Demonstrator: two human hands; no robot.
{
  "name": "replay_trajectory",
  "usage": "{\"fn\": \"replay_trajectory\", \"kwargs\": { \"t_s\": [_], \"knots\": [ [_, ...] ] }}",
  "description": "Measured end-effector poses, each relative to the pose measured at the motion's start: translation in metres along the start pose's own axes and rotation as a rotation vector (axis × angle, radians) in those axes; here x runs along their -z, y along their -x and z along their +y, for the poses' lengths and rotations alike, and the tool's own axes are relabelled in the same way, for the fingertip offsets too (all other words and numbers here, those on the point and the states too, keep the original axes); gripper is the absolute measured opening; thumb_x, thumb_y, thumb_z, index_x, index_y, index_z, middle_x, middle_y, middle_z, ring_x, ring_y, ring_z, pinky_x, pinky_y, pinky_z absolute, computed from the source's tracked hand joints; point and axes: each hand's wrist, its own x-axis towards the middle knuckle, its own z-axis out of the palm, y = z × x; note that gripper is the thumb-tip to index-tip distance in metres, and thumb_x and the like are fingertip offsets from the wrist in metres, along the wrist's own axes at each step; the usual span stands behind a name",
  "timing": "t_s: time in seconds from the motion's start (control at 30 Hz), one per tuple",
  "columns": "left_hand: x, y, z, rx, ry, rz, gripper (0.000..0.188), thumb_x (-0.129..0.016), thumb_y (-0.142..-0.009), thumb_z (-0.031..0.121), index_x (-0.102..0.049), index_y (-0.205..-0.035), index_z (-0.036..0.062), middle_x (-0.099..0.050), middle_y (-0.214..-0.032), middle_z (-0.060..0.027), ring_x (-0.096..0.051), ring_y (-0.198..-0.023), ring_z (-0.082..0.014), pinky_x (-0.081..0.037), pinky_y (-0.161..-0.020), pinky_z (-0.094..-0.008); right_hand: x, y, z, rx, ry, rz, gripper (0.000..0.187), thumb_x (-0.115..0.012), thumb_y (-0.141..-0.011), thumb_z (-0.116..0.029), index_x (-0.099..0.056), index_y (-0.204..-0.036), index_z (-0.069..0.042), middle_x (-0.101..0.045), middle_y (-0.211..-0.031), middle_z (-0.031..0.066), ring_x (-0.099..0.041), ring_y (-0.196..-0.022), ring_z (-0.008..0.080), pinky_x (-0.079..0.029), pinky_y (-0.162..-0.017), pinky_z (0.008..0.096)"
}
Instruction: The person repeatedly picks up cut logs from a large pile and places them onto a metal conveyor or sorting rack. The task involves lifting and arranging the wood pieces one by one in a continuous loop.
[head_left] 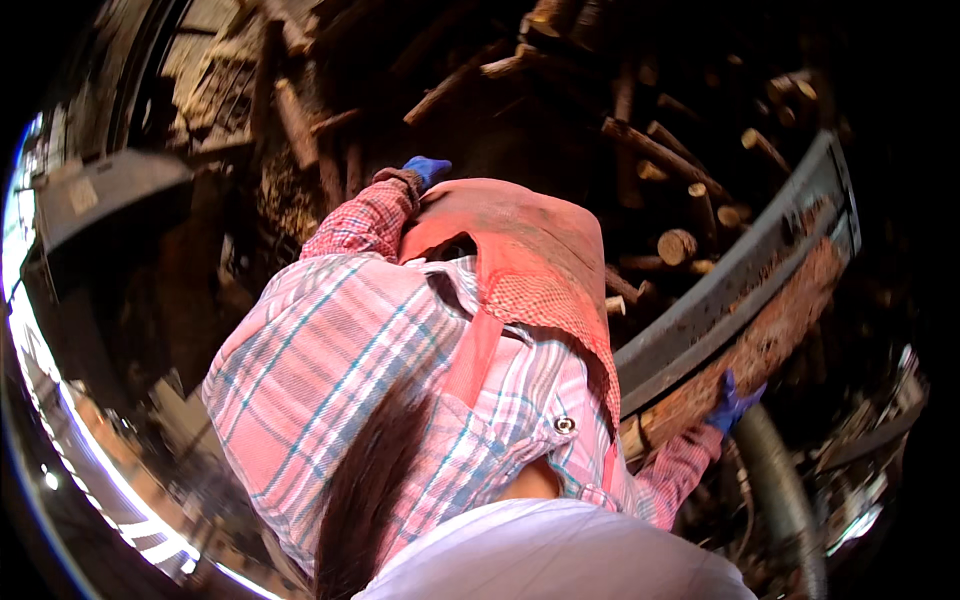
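A long, rough-barked log (pixel 760 345) lies along a grey metal trough (pixel 730 280) on my right. My right hand (pixel 738 402), in a blue glove, is at the near side of the log, its fingers apart and seeming to touch the bark. My left hand (pixel 428 170), also blue-gloved, reaches out past the top of my red apron (pixel 530 230). Its fingers are too blurred and hidden to read, and nothing shows clearly in it. Both arms wear plaid sleeves.
Cut logs (pixel 677 246) lie piled in the dark beyond the trough, with more branches (pixel 440 95) at the far side. A grey metal box-like part (pixel 115 195) stands at the left. A thick pipe (pixel 780 470) runs near my right hand.
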Motion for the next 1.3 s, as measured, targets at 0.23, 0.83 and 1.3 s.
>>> {"fn": "replay_trajectory", "kwargs": {
  "t_s": [0.23,0.83,1.3],
  "knots": [
    [-0.013,0.03,-0.021,0.301,0.572,0.119,0.029,-0.062,-0.093,0.034,-0.071,-0.094,0.0068,-0.066,-0.083,-0.0178,-0.062,-0.076,-0.0347,-0.048,-0.071,-0.0424,-0.122,-0.059,-0.109,0.511,1.088,0.276,0.092,-0.082,-0.072,-0.056,-0.051,-0.137,0.001,-0.051,-0.137,0.0268,-0.051,-0.126,0.0424,-0.042,-0.109,0.051],
    [-0.077,0.299,-0.357,1.206,1.148,0.254,0.07,-0.078,-0.082,0.051,-0.062,-0.122,-0.004,-0.068,-0.114,-0.0222,-0.064,-0.104,-0.0331,-0.048,-0.089,-0.0434,-0.702,0.271,-0.284,-0.009,0.312,-1.166,0.066,-0.075,-0.09,-0.025,-0.046,-0.142,0.003,-0.055,-0.14,0.0174,-0.052,-0.129,0.0265,-0.041,-0.108,0.0374],
    [-0.168,0.112,-0.743,1.411,0.943,0.37,0.144,-0.089,-0.055,0.066,-0.008,-0.159,0.0097,-0.023,-0.16,-0.0263,-0.029,-0.146,-0.0425,-0.031,-0.118,-0.0523,-0.789,0.281,-0.207,-0.449,0.614,-0.979,0.051,-0.063,-0.095,-0.009,-0.043,-0.141,-0.003,-0.059,-0.123,0.011,-0.058,-0.1,0.0172,-0.051,-0.084,0.0317]
  ]
}}
